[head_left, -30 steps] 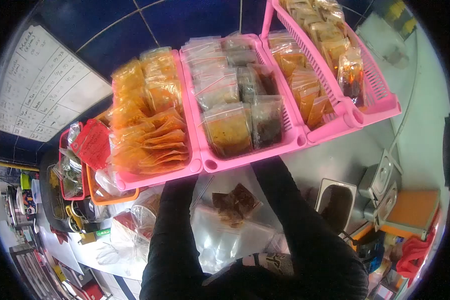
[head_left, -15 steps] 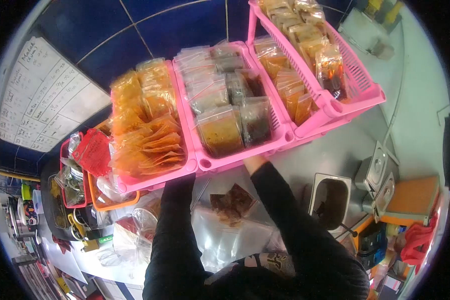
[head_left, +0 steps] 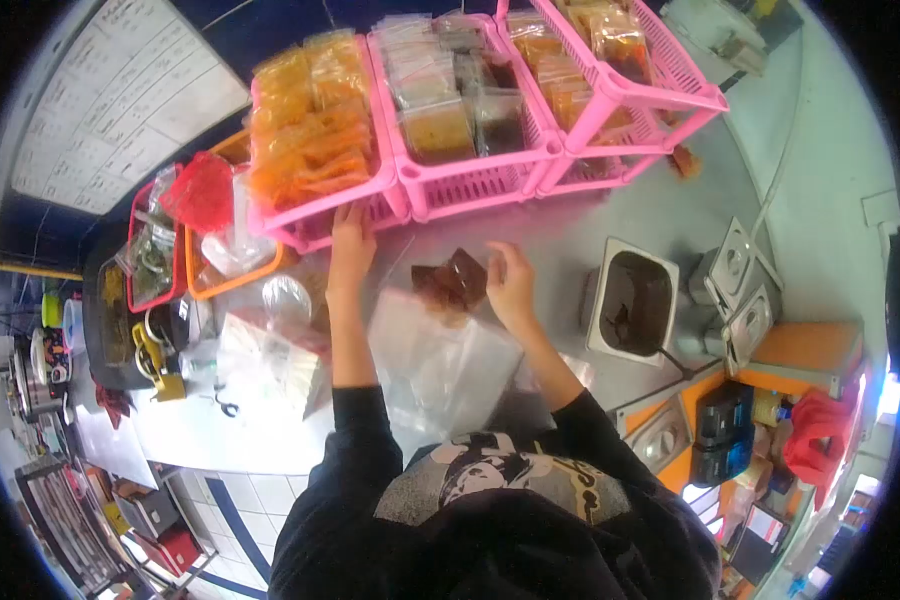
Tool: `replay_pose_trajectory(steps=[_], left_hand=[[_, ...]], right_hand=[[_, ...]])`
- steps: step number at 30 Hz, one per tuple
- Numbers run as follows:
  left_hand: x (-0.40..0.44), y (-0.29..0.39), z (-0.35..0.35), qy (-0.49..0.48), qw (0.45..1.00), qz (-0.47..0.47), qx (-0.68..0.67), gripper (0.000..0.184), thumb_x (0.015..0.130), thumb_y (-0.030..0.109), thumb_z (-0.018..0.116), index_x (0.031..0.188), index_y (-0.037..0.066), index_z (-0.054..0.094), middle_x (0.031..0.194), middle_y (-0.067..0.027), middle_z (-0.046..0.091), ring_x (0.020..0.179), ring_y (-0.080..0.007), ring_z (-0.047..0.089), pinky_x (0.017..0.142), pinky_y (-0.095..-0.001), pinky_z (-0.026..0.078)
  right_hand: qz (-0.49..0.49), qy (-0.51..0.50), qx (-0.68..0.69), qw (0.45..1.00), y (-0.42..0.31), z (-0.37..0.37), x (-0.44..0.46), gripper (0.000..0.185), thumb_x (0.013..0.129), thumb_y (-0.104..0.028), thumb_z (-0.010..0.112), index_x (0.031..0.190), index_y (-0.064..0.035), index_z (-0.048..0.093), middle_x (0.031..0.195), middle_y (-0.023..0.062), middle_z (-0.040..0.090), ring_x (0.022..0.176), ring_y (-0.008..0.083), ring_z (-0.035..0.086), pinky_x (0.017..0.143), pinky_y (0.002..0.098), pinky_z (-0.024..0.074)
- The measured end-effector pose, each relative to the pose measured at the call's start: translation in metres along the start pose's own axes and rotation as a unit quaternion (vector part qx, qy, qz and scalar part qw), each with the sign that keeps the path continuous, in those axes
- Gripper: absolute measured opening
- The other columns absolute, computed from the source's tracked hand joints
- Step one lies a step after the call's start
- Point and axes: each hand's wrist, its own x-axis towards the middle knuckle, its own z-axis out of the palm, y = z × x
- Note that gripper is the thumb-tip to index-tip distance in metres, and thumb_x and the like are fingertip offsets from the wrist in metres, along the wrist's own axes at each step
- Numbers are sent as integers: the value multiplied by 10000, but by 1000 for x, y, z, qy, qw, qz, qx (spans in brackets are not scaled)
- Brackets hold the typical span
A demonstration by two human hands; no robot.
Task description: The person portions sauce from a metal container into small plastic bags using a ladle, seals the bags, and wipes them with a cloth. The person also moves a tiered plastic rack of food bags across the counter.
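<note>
My left hand [head_left: 352,245] reaches to the front of the left pink basket [head_left: 330,210], its fingers stretched out against the lower front edge. Orange sachets [head_left: 315,150] fill that basket. My right hand [head_left: 511,285] is just right of several dark brown sachets [head_left: 455,282] on the steel counter, fingers loosely bent and nothing visible in them. Whether it touches the sachets I cannot tell. Clear plastic bags [head_left: 440,355] lie between my forearms. Beside the left basket, the middle pink basket [head_left: 470,190] holds clear, yellowish and dark sachets.
A stacked pink basket [head_left: 660,95] stands at the right of the row. A steel pan [head_left: 610,345] with dark remains sits to the right, near steel lids [head_left: 735,260]. Orange [head_left: 240,285] and red [head_left: 180,295] baskets, yellow tape dispenser [head_left: 150,360] and scissors [head_left: 227,407] are left.
Both hands, earlier hidden at the pink baskets, now show. My right hand has drawn back toward the brown sachets. The pink baskets appear higher in view, with their fronts exposed; the view has shifted too.
</note>
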Motion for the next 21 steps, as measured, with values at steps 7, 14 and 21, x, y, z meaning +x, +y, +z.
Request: replay_pose_trajectory(steps=[7, 14, 21], left_hand=[[-103, 114, -47, -155, 988, 16, -7, 363, 710, -71, 529, 1044, 57, 591, 1055, -133, 585, 1003, -326, 530, 875, -412, 410], [-108, 90, -27, -233, 968, 83, 33, 364, 701, 138, 691, 1048, 72, 601, 1058, -75, 595, 1029, -287, 525, 909, -415, 388], [-97, 102, -37, -265, 950, 161, 31, 405, 679, 209, 725, 1048, 83, 618, 1064, -67, 611, 1017, -263, 543, 917, -391, 395]], right_hand=[[-101, -162, -233, 954, 6, -25, -42, 391, 680, 6, 655, 1056, -88, 600, 1137, 129, 518, 1057, 329, 490, 881, 415, 424], [-135, -131, -203, 961, 16, -23, -26, 144, 729, -39, 664, 863, -88, 680, 1020, 49, 609, 1000, 280, 541, 848, 404, 443], [-114, 22, -88, 989, -33, -47, -47, 87, 809, -97, 645, 877, -55, 680, 829, 92, 666, 776, 285, 616, 669, 366, 498]])
